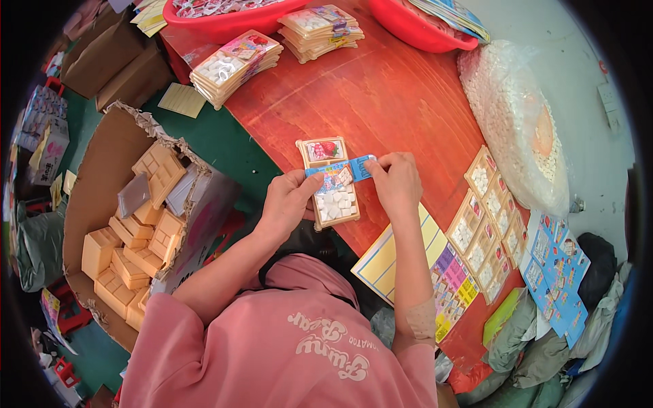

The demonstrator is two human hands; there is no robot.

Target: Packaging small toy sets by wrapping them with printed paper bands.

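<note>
Over the near edge of the red table, my left hand grips a small beige plastic tray by its left side, thumb on top. White candy-like pieces fill its lower compartment, and a small packet with a strawberry picture lies in the upper one. A blue printed paper band crosses the tray's middle and sticks out to the right. My right hand pinches that free end between thumb and fingers. Whether the band passes underneath the tray is hidden.
On my left stands a cardboard box of loose beige trays. Stacked filled trays and a red basin sit at the back. To the right lie filled trays, printed sheets, blue cards and a clear bag of white pieces.
</note>
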